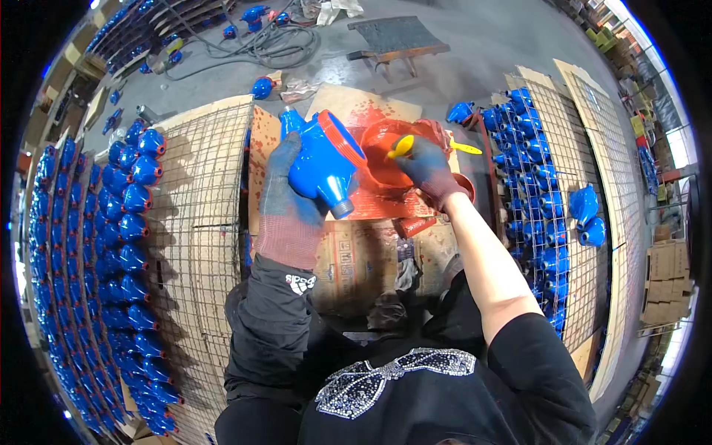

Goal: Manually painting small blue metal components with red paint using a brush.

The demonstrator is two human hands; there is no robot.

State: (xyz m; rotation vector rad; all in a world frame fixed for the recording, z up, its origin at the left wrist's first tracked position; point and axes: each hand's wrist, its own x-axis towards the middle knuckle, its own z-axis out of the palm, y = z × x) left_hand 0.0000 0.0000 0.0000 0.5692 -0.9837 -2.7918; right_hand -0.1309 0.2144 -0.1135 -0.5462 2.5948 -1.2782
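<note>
rows of castings [122, 245] lie on the wire rack [204, 222] at the left; more castings [530, 178] lie on the right rack [586, 148]; a paint bowl [386, 159] sits on cardboard [363, 252] between them.

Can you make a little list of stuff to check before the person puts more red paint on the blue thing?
1. Left hand grips the blue casting firmly: ok.
2. Casting's red-painted rim faces the brush side: ok.
3. Right hand holds the yellow-handled brush: ok.
4. Brush tip loaded with paint: cannot tell, the bristles are hidden.
5. Red paint tub within reach under the brush: ok.
6. Space on the wire rack to set the piece down: ok, a bare stretch shows beside the blue rows.
</note>
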